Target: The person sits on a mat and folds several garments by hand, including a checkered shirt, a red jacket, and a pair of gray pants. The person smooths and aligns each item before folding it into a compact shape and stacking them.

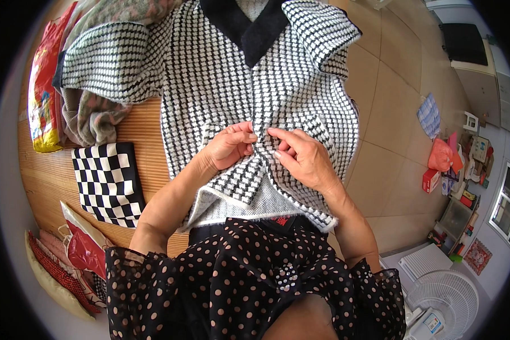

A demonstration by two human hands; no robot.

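A black-and-white houndstooth knit cardigan [209, 73] with a black collar lies spread out in front of me, its lower hem turned up toward me. My left hand [232, 147] is closed at the middle of its front edge, thumb and forefinger pinching the knit. Just across the front opening, my right hand [306, 158] has its fingers curled at the other edge. Its forefinger points at the opening, and its thumb lies lower against the knit. Whatever small part sits between the fingertips is too small to make out.
On the slatted wooden surface [153, 127] at left lie a folded checkered cloth [109, 184], a red-and-yellow package [44, 85] and a grey patterned garment [90, 122]. A white fan [442, 300] stands at lower right. Bags and boxes [441, 156] sit on the tiled floor [382, 141].
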